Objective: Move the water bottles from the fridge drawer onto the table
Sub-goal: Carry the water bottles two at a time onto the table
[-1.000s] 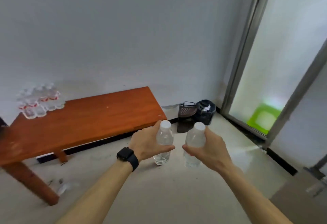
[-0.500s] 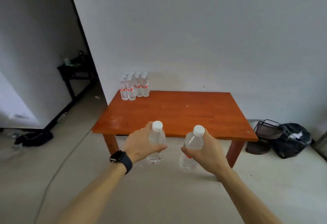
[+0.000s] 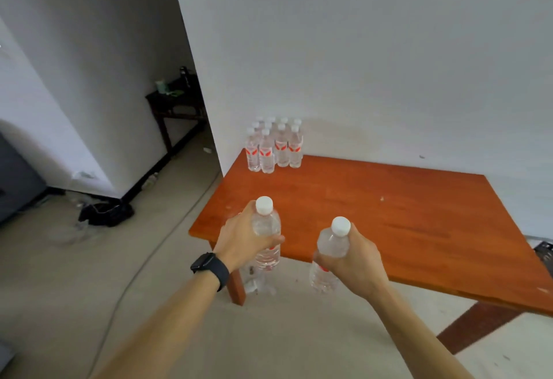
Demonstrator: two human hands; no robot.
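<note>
From the head camera, the left hand is wrapped around the middle of a clear water bottle, fingers curled across its front and thumb behind, so the white cap stands clear above the knuckles. That bottle is upright and held in the air over the near left corner of the bench. A dark watch sits on the left wrist, and the forearm reaches forward and up from the lower left.

The right hand is clenched around the upper body of a second bottle, which tilts slightly with its cap towards the bench and its base hanging over the floor, just short of the near bench edge. The right forearm comes in from the lower right, the wrist bent a little downward.

At the far left corner of the bench, against the white wall, a cluster of standing bottles with red labels is grouped close together.
</note>
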